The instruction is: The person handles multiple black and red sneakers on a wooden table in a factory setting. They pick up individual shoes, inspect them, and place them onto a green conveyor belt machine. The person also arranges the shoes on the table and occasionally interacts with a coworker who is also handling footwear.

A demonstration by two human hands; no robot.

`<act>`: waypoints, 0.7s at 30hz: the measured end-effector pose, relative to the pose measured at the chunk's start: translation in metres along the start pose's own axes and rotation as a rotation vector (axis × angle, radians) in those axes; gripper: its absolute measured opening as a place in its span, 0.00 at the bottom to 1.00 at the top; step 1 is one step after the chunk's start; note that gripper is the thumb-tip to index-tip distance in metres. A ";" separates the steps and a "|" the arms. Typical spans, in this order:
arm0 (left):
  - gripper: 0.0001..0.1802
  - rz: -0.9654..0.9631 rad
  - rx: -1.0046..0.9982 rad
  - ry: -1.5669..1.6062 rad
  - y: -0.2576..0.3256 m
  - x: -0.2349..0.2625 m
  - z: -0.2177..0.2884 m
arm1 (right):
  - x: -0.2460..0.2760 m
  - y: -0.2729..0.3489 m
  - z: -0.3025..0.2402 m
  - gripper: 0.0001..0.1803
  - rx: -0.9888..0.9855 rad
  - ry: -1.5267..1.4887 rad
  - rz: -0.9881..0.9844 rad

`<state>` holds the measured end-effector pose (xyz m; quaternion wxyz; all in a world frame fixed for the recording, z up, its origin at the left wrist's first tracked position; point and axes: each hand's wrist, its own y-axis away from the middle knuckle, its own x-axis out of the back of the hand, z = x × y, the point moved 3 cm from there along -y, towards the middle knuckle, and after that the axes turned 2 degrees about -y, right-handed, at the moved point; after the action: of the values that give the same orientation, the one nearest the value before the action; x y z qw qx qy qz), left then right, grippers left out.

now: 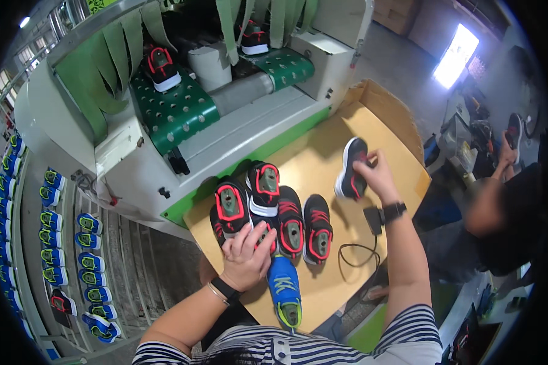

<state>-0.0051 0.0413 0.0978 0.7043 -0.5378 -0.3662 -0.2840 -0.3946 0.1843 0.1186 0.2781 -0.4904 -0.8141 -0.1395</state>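
My right hand (374, 173) grips a black sneaker (352, 164) with a white sole, tilted on its side above the right part of the table. My left hand (246, 258) is closed over a black sneaker with red trim (265, 238), which its fingers partly hide. Around that hand stand more black-and-red sneakers: one at the left (229, 204), one behind (263, 185), and two to the right (291, 225) (318, 230). Green shoe lasts show in their openings. A blue sneaker (284, 289) with yellow-green trim lies nearest me.
Beyond the table (301, 167), a machine with green perforated belts (176, 112) carries two black-and-red sneakers (161, 68) (253, 38) under hanging strips. Racks of blue sneakers (52, 237) stand left. A dark cable (359, 246) lies below my right wrist. A co-worker (496, 207) at right holds a shoe (514, 137).
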 end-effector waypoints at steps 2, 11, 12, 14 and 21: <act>0.32 0.016 0.013 -0.008 0.001 -0.002 0.000 | 0.017 0.073 -0.033 0.30 -0.081 0.153 -0.112; 0.30 0.034 0.089 0.192 -0.011 0.015 0.006 | -0.039 0.226 0.020 0.39 0.135 -0.052 0.109; 0.28 0.068 0.127 0.306 -0.011 0.024 0.020 | -0.043 0.227 0.027 0.40 0.129 -0.055 0.166; 0.27 0.004 0.038 0.493 -0.002 0.040 0.047 | -0.044 0.237 0.025 0.39 0.162 -0.106 0.209; 0.18 -0.340 -0.205 0.635 0.051 0.030 0.089 | -0.048 0.283 0.017 0.41 0.387 -0.043 0.347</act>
<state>0.0339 0.1401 0.1080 0.6682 -0.4219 -0.1832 -0.5847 -0.1348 0.2935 0.0636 0.3692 -0.5630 -0.7351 0.0791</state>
